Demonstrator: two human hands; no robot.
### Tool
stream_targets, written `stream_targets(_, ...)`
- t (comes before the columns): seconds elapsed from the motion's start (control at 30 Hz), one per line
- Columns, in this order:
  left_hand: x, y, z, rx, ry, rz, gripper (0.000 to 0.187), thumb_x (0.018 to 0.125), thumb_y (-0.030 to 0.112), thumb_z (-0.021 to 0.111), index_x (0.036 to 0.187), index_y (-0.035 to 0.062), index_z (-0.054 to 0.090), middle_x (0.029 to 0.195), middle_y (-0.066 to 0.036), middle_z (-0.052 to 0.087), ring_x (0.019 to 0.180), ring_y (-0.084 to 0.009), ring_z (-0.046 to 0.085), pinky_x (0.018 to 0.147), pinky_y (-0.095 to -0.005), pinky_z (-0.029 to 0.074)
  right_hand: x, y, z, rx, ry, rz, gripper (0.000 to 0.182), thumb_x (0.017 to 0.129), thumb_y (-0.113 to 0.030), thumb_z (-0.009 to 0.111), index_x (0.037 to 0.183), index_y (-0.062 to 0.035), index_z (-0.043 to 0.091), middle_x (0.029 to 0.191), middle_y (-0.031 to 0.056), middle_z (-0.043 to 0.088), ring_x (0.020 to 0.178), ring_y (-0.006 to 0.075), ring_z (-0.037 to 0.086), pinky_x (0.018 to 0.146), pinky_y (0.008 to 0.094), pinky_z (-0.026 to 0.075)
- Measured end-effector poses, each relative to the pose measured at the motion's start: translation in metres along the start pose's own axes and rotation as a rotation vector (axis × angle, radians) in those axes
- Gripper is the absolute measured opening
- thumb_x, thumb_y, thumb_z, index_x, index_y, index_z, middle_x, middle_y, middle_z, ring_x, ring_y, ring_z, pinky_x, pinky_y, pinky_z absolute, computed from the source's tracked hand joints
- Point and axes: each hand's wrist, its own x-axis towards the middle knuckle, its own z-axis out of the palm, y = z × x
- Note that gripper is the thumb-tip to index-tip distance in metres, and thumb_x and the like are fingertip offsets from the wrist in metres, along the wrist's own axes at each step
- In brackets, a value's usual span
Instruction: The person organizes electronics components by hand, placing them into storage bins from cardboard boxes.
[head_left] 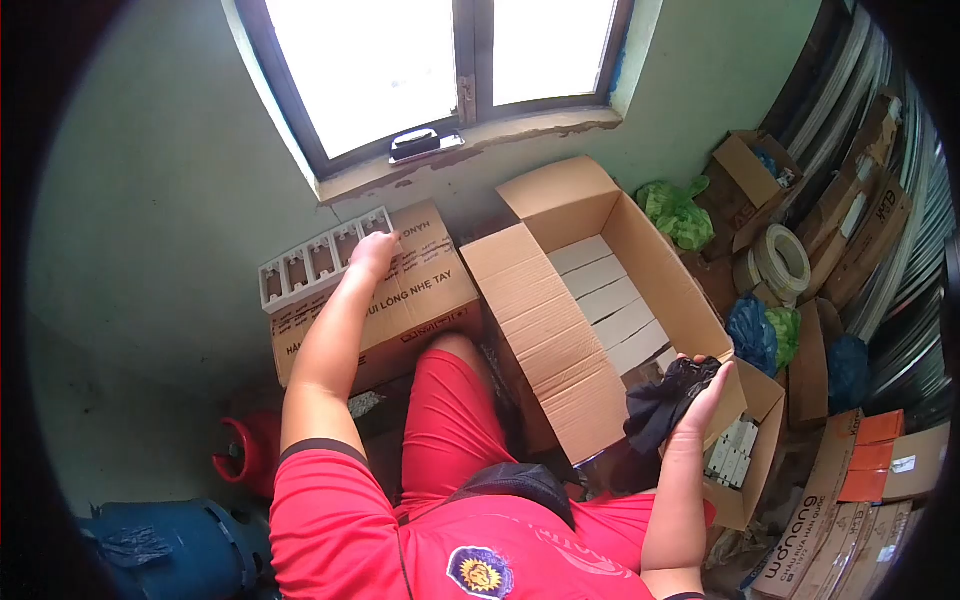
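Head view only: left hand stretched out, fingers curled down on the end of a white strip of sockets lying on top of a closed printed carton under the window; whether it pinches the strip or just presses on it, cannot tell; right hand half closed around a crumpled black cloth, held over the near corner of the open box; white flat packs line that box's bottom; smaller white pieces sit in a side carton just below the right hand; judgement: keep the strip level and grip it mid-length so it doesn't tip off the carton edge; keep the cloth bunched, clear of the flaps.
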Motion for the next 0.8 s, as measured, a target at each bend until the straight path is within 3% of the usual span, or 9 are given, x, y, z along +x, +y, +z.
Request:
stream_targets(0.1, 0.001, -0.003, 0.002, -0.005, 0.016, -0.021, 0.030, 0.091, 0.005, 0.059, 0.120, 0.0104, 0.064, 0.115, -0.018, 0.068, 0.111, -0.0353, 0.066, 0.091, -0.0445, 0.056, -0.004, 0.000, 0.007, 0.013, 0.019, -0.027, 0.050, 0.104, -0.058, 0.043, 0.097, -0.0110, 0.058, 0.091, 0.0110, 0.067, 0.085, 0.0223, 0.065, 0.073, 0.0326, 0.056)
stream_targets(0.2, 0.002, 0.000, -0.001, -0.061, -0.016, -0.080, 0.056, 0.077, -0.008, 0.068, 0.129, 0.0108, 0.062, 0.113, -0.020, 0.069, 0.112, -0.0366, 0.065, 0.092, -0.0441, 0.055, 0.003, 0.004, 0.000, 0.038, 0.003, -0.012, 0.049, 0.104, -0.057, 0.043, 0.097, -0.0110, 0.058, 0.091, 0.0112, 0.067, 0.085, 0.0222, 0.065, 0.074, 0.0329, 0.056)
stream_targets(0.4, 0.003, -0.002, 0.003, -0.036, -0.019, -0.060, 0.059, 0.079, -0.004, 0.069, 0.135, 0.0116, 0.058, 0.114, -0.020, 0.067, 0.110, -0.0376, 0.065, 0.092, -0.0441, 0.055, -0.003, 0.001, 0.008, 0.040, 0.006, -0.013, 0.050, 0.104, -0.058, 0.044, 0.095, -0.0104, 0.058, 0.092, 0.0117, 0.067, 0.085, 0.0225, 0.064, 0.076, 0.0342, 0.056)
stream_targets(0.5, -0.003, 0.002, 0.014, 0.035, 0.154, -0.080, 0.065, 0.079, 0.006, 0.074, 0.141, 0.0108, 0.054, 0.122, -0.019, 0.065, 0.112, -0.0365, 0.064, 0.094, -0.0447, 0.055, 0.008, 0.005, -0.007, 0.021, 0.063, -0.108, 0.051, 0.104, -0.058, 0.044, 0.096, -0.0100, 0.058, 0.093, 0.0125, 0.067, 0.084, 0.0230, 0.065, 0.077, 0.0347, 0.056)
stream_targets(0.6, -0.041, 0.050, -0.004, -0.055, 0.318, -0.072, 0.073, 0.082, 0.021, 0.076, 0.148, 0.0100, 0.046, 0.125, -0.016, 0.062, 0.118, -0.0338, 0.061, 0.100, -0.0434, 0.052, 0.006, -0.005, -0.002, 0.065, 0.068, -0.094, 0.051, 0.104, -0.058, 0.043, 0.096, -0.0099, 0.058, 0.093, 0.0131, 0.068, 0.083, 0.0234, 0.066, 0.076, 0.0357, 0.057)
stream_targets(0.63, -0.044, 0.056, 0.012, -0.078, 0.319, -0.031, 0.075, 0.084, 0.030, 0.075, 0.149, 0.0081, 0.045, 0.127, -0.017, 0.062, 0.119, -0.0345, 0.060, 0.103, -0.0432, 0.049, 0.006, -0.007, -0.003, 0.061, 0.073, -0.091, 0.051, 0.104, -0.058, 0.044, 0.096, -0.0099, 0.058, 0.093, 0.0132, 0.068, 0.082, 0.0234, 0.066, 0.076, 0.0360, 0.057)
stream_targets(0.7, -0.063, 0.085, 0.017, -0.179, 0.158, -0.063, 0.079, 0.086, 0.033, 0.073, 0.153, 0.0092, 0.040, 0.129, -0.019, 0.062, 0.120, -0.0352, 0.060, 0.104, -0.0436, 0.048, 0.010, -0.011, -0.007, 0.054, 0.080, -0.088, 0.051, 0.103, -0.058, 0.044, 0.095, -0.0099, 0.058, 0.093, 0.0133, 0.068, 0.082, 0.0235, 0.066, 0.076, 0.0366, 0.057)
stream_targets(0.8, -0.057, 0.086, 0.043, -0.161, 0.216, -0.119, 0.082, 0.089, 0.039, 0.070, 0.157, 0.0096, 0.033, 0.127, -0.023, 0.063, 0.116, -0.0364, 0.063, 0.100, -0.0451, 0.051, 0.014, -0.010, -0.008, 0.078, 0.114, -0.070, 0.052, 0.102, -0.059, 0.046, 0.094, -0.0097, 0.058, 0.094, 0.0132, 0.068, 0.081, 0.0237, 0.066, 0.075, 0.0364, 0.057)
